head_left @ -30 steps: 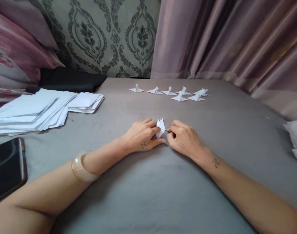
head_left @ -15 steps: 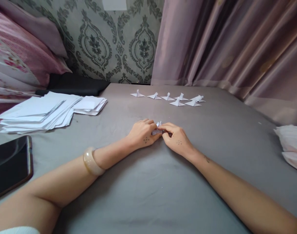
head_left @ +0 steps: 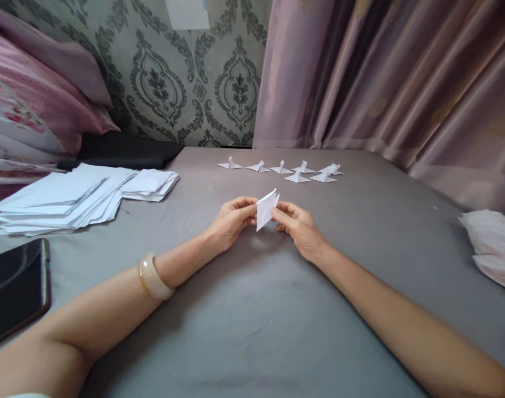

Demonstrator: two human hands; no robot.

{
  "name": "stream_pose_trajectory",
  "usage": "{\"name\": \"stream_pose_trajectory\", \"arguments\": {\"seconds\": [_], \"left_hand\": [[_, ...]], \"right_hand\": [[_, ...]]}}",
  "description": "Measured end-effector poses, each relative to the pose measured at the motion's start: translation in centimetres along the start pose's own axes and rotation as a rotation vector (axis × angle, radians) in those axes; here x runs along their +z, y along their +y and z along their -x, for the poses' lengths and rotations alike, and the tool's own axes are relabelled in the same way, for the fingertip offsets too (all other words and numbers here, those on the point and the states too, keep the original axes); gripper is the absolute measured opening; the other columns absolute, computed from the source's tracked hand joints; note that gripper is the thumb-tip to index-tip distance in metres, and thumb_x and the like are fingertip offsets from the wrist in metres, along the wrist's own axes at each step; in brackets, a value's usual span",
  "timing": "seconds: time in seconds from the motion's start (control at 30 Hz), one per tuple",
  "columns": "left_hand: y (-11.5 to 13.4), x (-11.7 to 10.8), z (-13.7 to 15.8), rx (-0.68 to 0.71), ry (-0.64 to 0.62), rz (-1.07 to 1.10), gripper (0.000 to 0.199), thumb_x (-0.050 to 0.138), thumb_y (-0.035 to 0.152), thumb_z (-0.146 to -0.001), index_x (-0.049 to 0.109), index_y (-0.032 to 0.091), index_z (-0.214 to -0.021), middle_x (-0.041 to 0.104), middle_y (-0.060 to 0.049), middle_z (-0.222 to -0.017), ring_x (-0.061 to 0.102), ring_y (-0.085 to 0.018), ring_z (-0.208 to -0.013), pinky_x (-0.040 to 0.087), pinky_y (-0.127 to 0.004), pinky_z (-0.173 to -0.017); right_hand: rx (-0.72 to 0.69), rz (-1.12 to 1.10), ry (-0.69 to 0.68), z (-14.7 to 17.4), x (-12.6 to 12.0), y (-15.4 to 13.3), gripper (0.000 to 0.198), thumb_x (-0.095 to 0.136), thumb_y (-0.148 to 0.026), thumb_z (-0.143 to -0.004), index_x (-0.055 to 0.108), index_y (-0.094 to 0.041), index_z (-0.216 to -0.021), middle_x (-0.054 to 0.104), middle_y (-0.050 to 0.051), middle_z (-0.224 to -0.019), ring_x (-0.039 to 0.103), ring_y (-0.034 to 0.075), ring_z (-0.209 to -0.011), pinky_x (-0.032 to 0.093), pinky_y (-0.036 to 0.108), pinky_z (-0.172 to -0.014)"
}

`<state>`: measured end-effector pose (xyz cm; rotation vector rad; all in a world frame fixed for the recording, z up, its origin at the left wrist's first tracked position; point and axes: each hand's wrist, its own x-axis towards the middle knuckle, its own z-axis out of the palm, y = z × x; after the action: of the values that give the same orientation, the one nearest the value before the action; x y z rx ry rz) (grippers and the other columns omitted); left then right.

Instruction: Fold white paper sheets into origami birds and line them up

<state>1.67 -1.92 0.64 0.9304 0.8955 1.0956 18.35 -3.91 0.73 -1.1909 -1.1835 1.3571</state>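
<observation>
A small folded piece of white paper (head_left: 266,211) stands tilted between my two hands, its pointed tips upward. My left hand (head_left: 232,221) pinches its left edge between thumb and fingers. On the other side my right hand (head_left: 299,228) grips the right edge, thumb on the near face. Beyond the hands, several folded white paper birds (head_left: 297,176) rest on the grey cloth in two loose rows.
At the left lie a stack of larger white sheets (head_left: 57,199) and a smaller stack (head_left: 151,183) beside it. A phone (head_left: 18,290) is nearer me. Crumpled white material (head_left: 493,240) sits at the right edge. Curtains (head_left: 343,77) hang behind.
Both hands have lifted the folded paper off the cloth and turned it, so its broad face now shows. The view has tipped slightly upward.
</observation>
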Motion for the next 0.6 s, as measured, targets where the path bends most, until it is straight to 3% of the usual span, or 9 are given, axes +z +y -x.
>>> {"name": "stream_pose_trajectory", "arguments": {"seconds": [0.2,0.3,0.4,0.5,0.6], "left_hand": [[0.3,-0.1,0.5,-0.084,-0.14,-0.097,0.031,0.068,0.041,-0.075,0.066,0.011,-0.076,0.064,-0.006,-0.075,0.06,-0.014,-0.071,0.045,-0.026,-0.066],[0.3,-0.4,0.6,-0.034,-0.08,-0.403,0.033,0.065,0.045,-0.075,0.067,0.012,-0.073,0.062,-0.004,-0.07,0.056,-0.013,-0.067,0.042,-0.025,-0.063],[0.1,-0.7,0.6,0.042,-0.043,-0.72,0.029,0.062,0.041,-0.076,0.068,0.014,-0.071,0.063,-0.003,-0.075,0.054,-0.013,-0.065,0.04,-0.025,-0.06],[-0.1,-0.8,0.7,0.189,-0.053,-0.997,0.027,0.057,0.036,-0.078,0.067,0.015,-0.064,0.064,-0.007,-0.095,0.057,-0.019,-0.084,0.045,-0.032,-0.075],[-0.2,-0.9,0.7,0.27,-0.058,-1.16,0.025,0.055,0.033,-0.079,0.065,0.017,-0.063,0.063,-0.008,-0.101,0.053,-0.025,-0.1,0.043,-0.04,-0.091]], "right_hand": [[0.042,0.045,0.01,0.2,-0.1,-0.4,0.03,0.073,-0.041,-0.069,0.065,-0.015,-0.082,0.063,0.0,-0.073,0.053,0.009,-0.063,0.039,0.022,-0.056],[0.082,0.116,0.003,0.0,-0.3,-0.4,0.028,0.071,-0.037,-0.071,0.064,-0.014,-0.084,0.061,0.0,-0.068,0.051,0.008,-0.059,0.037,0.022,-0.053],[0.072,0.247,0.031,-0.2,-0.4,0.1,0.03,0.066,-0.033,-0.075,0.059,-0.016,-0.099,0.062,-0.001,-0.067,0.054,0.01,-0.057,0.038,0.023,-0.051],[-0.036,0.499,0.055,-0.2,-0.6,0.5,0.024,0.062,-0.027,-0.077,0.056,-0.018,-0.099,0.066,0.0,-0.07,0.057,0.012,-0.058,0.043,0.025,-0.057],[-0.144,0.708,0.057,0.0,-0.5,0.7,0.011,0.058,-0.024,-0.079,0.059,-0.019,-0.089,0.068,0.001,-0.075,0.059,0.012,-0.063,0.045,0.027,-0.065]]}}
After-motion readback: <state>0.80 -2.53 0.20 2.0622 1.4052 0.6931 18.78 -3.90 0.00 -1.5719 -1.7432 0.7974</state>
